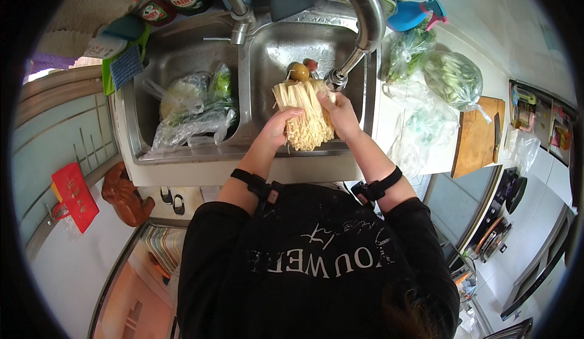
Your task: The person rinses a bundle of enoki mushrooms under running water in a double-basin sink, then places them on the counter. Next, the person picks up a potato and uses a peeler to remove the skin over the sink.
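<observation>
A bunch of pale enoki mushrooms [305,115] is held over the right basin of a steel double sink [269,49], its small caps towards me. My left hand [280,124] grips its left side, the thumb lying across the stems. On the other side my right hand [340,113] holds the bunch near its far end, just below the faucet's spout [336,79]. Beyond the mushrooms, a round yellow-brown vegetable [299,71] and a smaller reddish piece [310,64] lie in the basin, partly hidden by the bunch.
Bagged green vegetables [196,106] fill much of the left basin. To the right on the counter are more bagged greens [451,76], crumpled plastic bags [422,120], a blue spray bottle [408,15] and a wooden cutting board [477,134] with a knife [497,138]. Fairy bottles [156,11] stand behind the sink.
</observation>
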The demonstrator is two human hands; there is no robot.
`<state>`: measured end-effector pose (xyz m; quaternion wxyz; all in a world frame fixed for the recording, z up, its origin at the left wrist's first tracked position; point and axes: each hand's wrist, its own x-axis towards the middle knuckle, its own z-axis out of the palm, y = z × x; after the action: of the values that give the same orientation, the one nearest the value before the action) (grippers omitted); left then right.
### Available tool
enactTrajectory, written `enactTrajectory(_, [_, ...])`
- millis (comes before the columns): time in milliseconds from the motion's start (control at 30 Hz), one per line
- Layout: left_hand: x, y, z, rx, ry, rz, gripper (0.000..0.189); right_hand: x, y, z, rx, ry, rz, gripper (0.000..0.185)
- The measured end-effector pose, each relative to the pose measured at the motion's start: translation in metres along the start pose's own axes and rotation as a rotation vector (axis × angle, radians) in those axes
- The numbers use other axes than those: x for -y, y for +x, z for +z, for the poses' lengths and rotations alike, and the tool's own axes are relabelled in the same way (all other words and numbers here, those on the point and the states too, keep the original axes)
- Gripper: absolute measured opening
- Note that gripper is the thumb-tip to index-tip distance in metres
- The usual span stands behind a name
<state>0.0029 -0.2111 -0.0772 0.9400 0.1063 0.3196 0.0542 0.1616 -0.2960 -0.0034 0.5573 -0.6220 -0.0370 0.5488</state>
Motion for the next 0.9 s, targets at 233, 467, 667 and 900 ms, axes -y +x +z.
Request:
enactTrajectory(233, [-0.002,0.0,0.01,-0.035,-0.2,-0.006,0.032,0.0,0.003,-0.006,-0.116,0.105,-0.025,0.028])
enactTrajectory(467, [0.001,0.0,0.031,-0.023,-0.02,0.005,0.035,-0.002,0.004,-0.007,-0.136,-0.321,-0.042,0.041])
enactTrajectory(667, [0.002,0.004,0.026,-0.081,-0.122,-0.011,0.028,-0.015,0.014,-0.017,-0.096,-0.145,-0.045,0.036])
enactTrajectory(900, [-0.004,-0.004,0.037,-0.106,0.049,-0.009,0.027,-0.011,0.01,-0.015,-0.156,-0.281,-0.094,0.031])
